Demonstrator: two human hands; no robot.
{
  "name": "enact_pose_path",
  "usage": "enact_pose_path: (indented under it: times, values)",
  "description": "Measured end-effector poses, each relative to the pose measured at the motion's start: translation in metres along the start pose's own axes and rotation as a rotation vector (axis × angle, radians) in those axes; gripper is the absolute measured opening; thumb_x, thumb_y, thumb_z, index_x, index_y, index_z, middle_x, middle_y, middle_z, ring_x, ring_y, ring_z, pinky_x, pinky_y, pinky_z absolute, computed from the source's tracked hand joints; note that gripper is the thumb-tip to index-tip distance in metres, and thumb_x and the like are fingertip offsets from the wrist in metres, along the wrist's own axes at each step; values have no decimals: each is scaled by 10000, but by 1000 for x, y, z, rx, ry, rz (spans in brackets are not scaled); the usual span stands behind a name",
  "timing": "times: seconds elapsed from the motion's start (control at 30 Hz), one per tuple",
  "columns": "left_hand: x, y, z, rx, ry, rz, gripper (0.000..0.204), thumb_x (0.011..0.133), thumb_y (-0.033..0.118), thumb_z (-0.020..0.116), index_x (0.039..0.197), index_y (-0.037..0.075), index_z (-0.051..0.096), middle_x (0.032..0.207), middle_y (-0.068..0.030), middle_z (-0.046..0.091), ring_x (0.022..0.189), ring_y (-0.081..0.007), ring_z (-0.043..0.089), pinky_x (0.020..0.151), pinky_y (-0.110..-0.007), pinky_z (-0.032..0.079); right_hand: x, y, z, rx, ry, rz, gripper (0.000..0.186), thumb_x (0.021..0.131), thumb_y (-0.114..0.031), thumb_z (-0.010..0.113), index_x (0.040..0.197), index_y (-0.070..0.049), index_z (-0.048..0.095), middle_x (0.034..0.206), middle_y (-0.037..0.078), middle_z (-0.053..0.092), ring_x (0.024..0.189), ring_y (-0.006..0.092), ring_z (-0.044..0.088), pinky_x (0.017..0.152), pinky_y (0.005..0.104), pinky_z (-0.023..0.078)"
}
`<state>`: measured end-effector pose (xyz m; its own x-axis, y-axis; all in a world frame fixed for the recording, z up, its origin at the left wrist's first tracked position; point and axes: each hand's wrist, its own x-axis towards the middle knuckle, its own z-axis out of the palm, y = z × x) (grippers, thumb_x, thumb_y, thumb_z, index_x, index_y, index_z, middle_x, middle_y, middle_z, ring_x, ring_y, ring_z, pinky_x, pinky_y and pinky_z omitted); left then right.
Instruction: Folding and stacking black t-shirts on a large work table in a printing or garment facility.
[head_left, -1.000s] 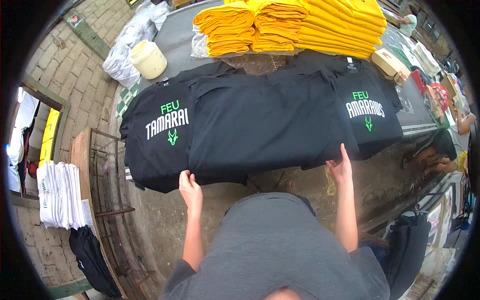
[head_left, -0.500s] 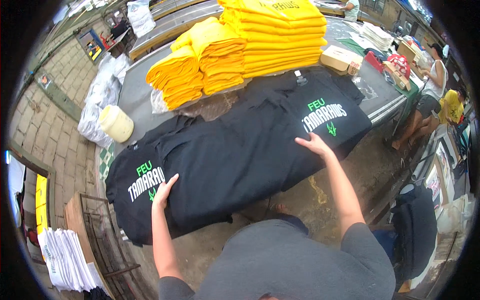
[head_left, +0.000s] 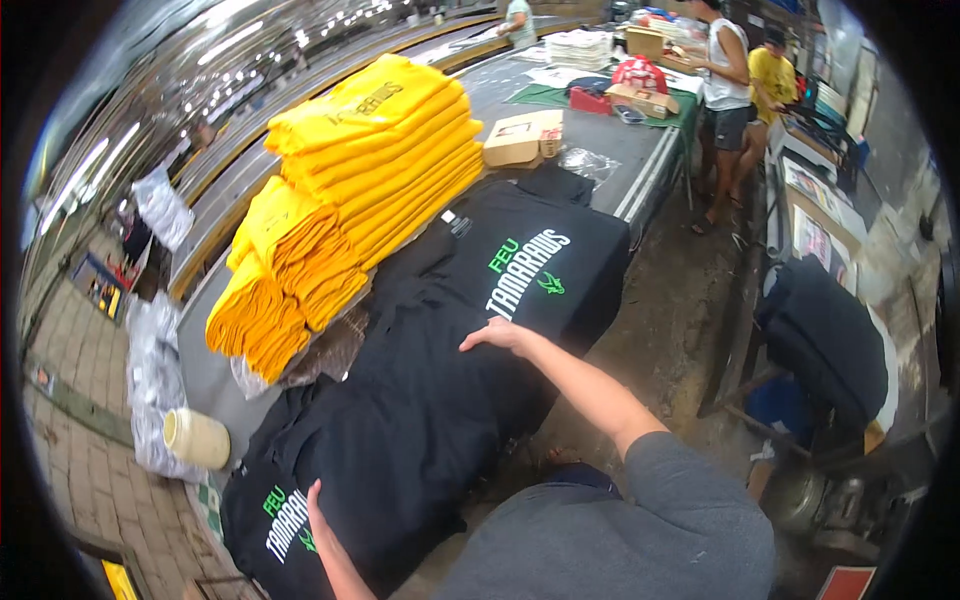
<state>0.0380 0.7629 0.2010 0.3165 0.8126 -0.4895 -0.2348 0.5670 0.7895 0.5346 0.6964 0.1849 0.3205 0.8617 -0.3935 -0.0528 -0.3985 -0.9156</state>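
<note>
Black T-shirts lie overlapping along the near edge of the table. The right shirt [head_left: 590,255] bears a green and white print, and so does the left shirt [head_left: 262,545]. Between them spreads plain, wrinkled black cloth [head_left: 410,420]. My right hand [head_left: 500,338] rests on the cloth just below the right print, fingers stretched and thumb apart. Beside the left print is my left hand [head_left: 322,515], seen edge-on with its fingers extended. Neither hand grips anything that I can see.
Folded yellow shirts [head_left: 400,150] stand in tall stacks behind the black ones. A cardboard box [head_left: 515,148] sits beyond them, and a cream plastic jar [head_left: 197,438] at the left edge. Two people work at the far right. Dark cloth [head_left: 830,325] is piled at my right.
The view has turned to the right, so the table slants and more of the right aisle shows. Both hands stay at the black shirts, near the two prints.
</note>
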Motion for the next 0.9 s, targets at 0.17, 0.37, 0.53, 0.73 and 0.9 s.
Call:
enact_pose_path:
  times: [0.17, 0.37, 0.53, 0.73, 0.9]
  values:
    - [-24, 50, -38, 137, 110, 83, 472, 756, 294, 679, 1115, 4, 577, 982, -120, 635, 807, -246, 629, 748, -332, 522, -74, -32, 23, 87, -124, -147, 467, 626, -176, 790, 1039, -4, 655, 998, 88, 656, 945, 176, 598, 844, 293, 460]
    - [-84, 74, 88, 275, 201, 130, 586, 690, 253, 686, 1174, -29, 511, 1016, -135, 594, 840, -241, 605, 774, -320, 501, -192, -38, -19, 364, 69, -207, 442, 619, -88, 788, 1017, 37, 640, 971, 97, 657, 870, 178, 629, 787, 292, 500]
    - [-69, 82, 142, 341, 60, 249, 652, 682, 246, 686, 1218, -55, 469, 1140, -153, 541, 979, -230, 557, 869, -311, 449, -245, -32, -55, 429, 211, -187, 433, 638, -68, 756, 1037, 40, 627, 976, 103, 658, 898, 169, 623, 828, 277, 478]
    - [-53, 46, 228, 254, -231, 712, 549, 693, 270, 698, 1143, 9, 522, 1041, -118, 590, 901, -215, 571, 840, -303, 450, -255, -27, -105, 324, 368, -311, 456, 646, -71, 761, 1071, 23, 625, 1003, 86, 657, 948, 163, 602, 879, 278, 443]
    - [-14, 58, 306, 299, -168, 230, 686, 688, 144, 600, 1334, 13, 408, 1300, -163, 462, 1173, -268, 479, 999, -321, 386, -238, -16, -165, 402, 428, -302, 434, 644, -50, 757, 1051, 33, 630, 988, 87, 662, 918, 164, 612, 851, 274, 458]
